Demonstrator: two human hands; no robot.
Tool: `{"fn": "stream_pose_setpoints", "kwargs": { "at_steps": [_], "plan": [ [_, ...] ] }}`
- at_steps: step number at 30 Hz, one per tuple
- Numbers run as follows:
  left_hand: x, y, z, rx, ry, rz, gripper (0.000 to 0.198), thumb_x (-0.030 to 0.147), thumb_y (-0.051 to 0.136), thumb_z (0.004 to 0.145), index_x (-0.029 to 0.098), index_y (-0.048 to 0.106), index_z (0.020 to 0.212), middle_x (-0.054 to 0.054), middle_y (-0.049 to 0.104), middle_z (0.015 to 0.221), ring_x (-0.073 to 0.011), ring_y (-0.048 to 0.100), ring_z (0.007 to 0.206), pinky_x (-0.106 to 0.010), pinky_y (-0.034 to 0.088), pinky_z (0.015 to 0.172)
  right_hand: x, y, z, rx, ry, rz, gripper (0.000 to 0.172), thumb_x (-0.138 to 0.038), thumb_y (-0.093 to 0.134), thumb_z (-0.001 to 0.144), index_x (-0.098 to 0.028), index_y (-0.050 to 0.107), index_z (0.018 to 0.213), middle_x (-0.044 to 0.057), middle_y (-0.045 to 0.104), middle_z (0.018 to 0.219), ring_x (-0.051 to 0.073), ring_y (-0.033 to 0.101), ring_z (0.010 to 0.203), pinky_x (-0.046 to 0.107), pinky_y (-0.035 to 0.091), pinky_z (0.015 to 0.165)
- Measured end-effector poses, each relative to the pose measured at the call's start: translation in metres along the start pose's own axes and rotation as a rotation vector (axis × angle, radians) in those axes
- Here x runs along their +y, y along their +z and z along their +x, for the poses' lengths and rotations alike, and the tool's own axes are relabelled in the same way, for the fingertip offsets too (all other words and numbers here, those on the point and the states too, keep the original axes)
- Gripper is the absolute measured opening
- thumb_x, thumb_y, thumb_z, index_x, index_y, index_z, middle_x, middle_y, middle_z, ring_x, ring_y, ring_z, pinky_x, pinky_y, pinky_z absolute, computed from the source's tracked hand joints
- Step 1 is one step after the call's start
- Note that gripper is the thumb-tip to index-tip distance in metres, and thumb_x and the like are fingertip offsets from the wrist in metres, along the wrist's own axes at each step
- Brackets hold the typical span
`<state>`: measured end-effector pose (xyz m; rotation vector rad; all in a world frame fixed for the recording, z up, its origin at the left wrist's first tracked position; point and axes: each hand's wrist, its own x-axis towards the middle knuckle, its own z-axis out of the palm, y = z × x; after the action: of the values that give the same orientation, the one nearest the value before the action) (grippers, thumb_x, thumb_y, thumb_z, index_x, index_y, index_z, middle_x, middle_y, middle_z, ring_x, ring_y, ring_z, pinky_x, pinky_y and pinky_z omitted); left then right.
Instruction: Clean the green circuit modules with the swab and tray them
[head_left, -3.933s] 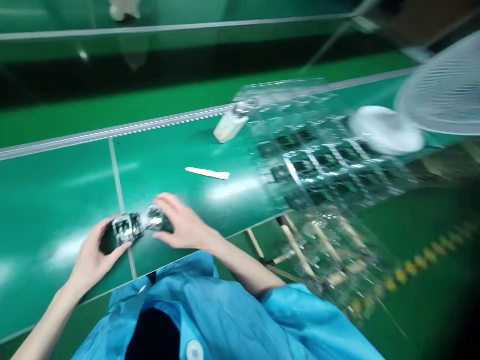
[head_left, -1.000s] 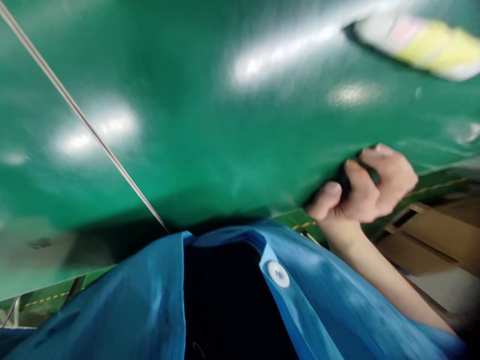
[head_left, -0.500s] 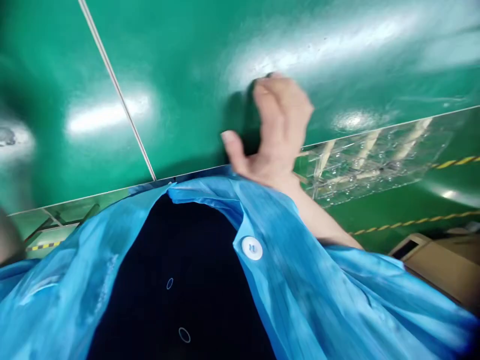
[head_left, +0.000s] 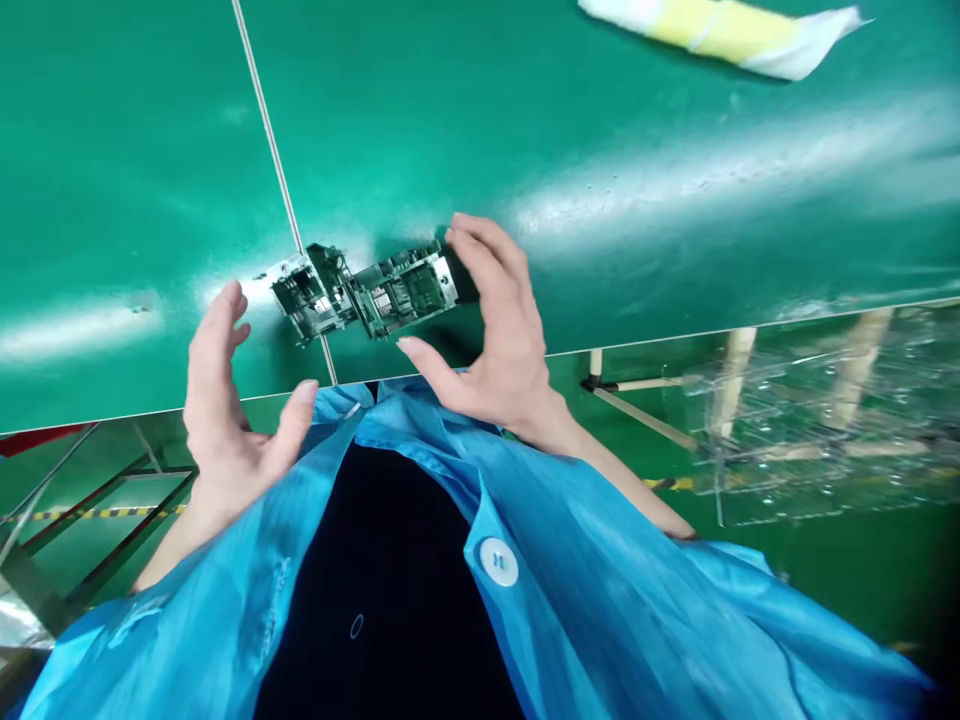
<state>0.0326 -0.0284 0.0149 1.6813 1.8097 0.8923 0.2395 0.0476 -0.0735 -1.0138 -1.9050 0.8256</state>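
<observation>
Tabletop [head_left: 465, 120]: mechanism [head_left: 358, 300] stretches sideways; left hand [head_left: 225, 425] spread, empty; right hand [head_left: 506, 350] cupped, hold unclear.

Not a single word, label or number can be read here, tbh. The closest thing to a sign that can be spotted is the yellow-and-black striped tape [head_left: 105, 513] on the green floor [head_left: 847, 560].
</observation>
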Motion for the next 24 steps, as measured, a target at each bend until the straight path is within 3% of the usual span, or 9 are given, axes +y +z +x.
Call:
{"fn": "stream_pose_setpoints", "kwargs": {
  "at_steps": [3, 5, 7, 10, 13, 19, 24],
  "plan": [
    [-0.019, -0.002, 0.019, 0.004, 0.057, -0.067, 0.07, 0.047, 0.069, 0.089, 0.043, 0.038, 0.151, 0.0, 0.046, 0.157, -0.0326, 0.041, 0.148, -0.052, 0.037, 0.124, -0.005, -0.001, 0.001, 0.027, 0.042, 0.038, 0.078, -0.05, 0.069, 0.088, -0.026, 0.029, 0.151, 0.019, 0.047, 0.149, 0.037, 0.047, 0.141, 0.06, 0.049, 0.113],
    [-0.03, 0.007, 0.031, -0.027, 0.085, -0.138, 0.065, 0.053, 0.062, 0.091, 0.041, 0.039, 0.15, -0.002, 0.051, 0.152, -0.0335, 0.045, 0.146, -0.054, 0.04, 0.121, -0.012, 0.004, 0.003, 0.065, 0.069, -0.003, 0.081, -0.055, 0.071, 0.086, -0.025, 0.031, 0.151, 0.019, 0.052, 0.143, 0.039, 0.052, 0.135, 0.064, 0.052, 0.108],
    [-0.037, 0.019, 0.04, 0.021, 0.112, -0.155, 0.059, 0.055, 0.055, 0.093, 0.039, 0.042, 0.148, -0.004, 0.057, 0.146, -0.0335, 0.05, 0.142, -0.054, 0.043, 0.119, -0.015, 0.009, 0.008, 0.107, 0.054, -0.036, 0.077, -0.053, 0.07, 0.087, -0.026, 0.034, 0.15, 0.018, 0.056, 0.136, 0.039, 0.058, 0.128, 0.065, 0.056, 0.101],
    [-0.04, 0.036, 0.047, 0.124, 0.142, -0.102, 0.045, 0.051, 0.049, 0.095, 0.036, 0.052, 0.137, -0.004, 0.065, 0.133, -0.0309, 0.06, 0.131, -0.054, 0.048, 0.115, -0.009, 0.009, 0.016, 0.097, -0.058, -0.005, 0.064, -0.036, 0.061, 0.089, -0.029, 0.038, 0.148, 0.014, 0.059, 0.133, 0.037, 0.059, 0.128, 0.063, 0.056, 0.102],
    [-0.039, 0.044, 0.051, 0.161, 0.142, -0.096, 0.028, 0.043, 0.044, 0.097, 0.034, 0.06, 0.117, -0.002, 0.07, 0.116, -0.0281, 0.067, 0.118, -0.056, 0.052, 0.109, 0.002, 0.001, 0.022, 0.041, -0.131, 0.036, 0.061, -0.025, 0.054, 0.088, -0.032, 0.04, 0.147, 0.01, 0.058, 0.136, 0.034, 0.055, 0.134, 0.063, 0.052, 0.107],
    [-0.041, 0.05, 0.055, 0.242, 0.171, -0.162, 0.016, 0.034, 0.048, 0.094, 0.029, 0.063, 0.098, 0.0, 0.072, 0.092, -0.0259, 0.072, 0.103, -0.06, 0.052, 0.107, 0.015, -0.005, 0.016, 0.019, -0.108, 0.083, 0.068, -0.025, 0.058, 0.086, -0.032, 0.038, 0.151, 0.011, 0.054, 0.144, 0.035, 0.057, 0.131, 0.06, 0.055, 0.102],
    [-0.042, 0.051, 0.057, 0.263, 0.178, -0.25, 0.016, 0.027, 0.053, 0.091, 0.03, 0.069, 0.095, 0.003, 0.073, 0.09, -0.0225, 0.073, 0.095, -0.057, 0.053, 0.107, 0.014, 0.002, 0.009, -0.064, -0.058, 0.129, 0.085, -0.031, 0.062, 0.086, -0.027, 0.019, 0.159, 0.013, 0.057, 0.145, 0.035, 0.057, 0.132, 0.06, 0.052, 0.108]
  ]
}}
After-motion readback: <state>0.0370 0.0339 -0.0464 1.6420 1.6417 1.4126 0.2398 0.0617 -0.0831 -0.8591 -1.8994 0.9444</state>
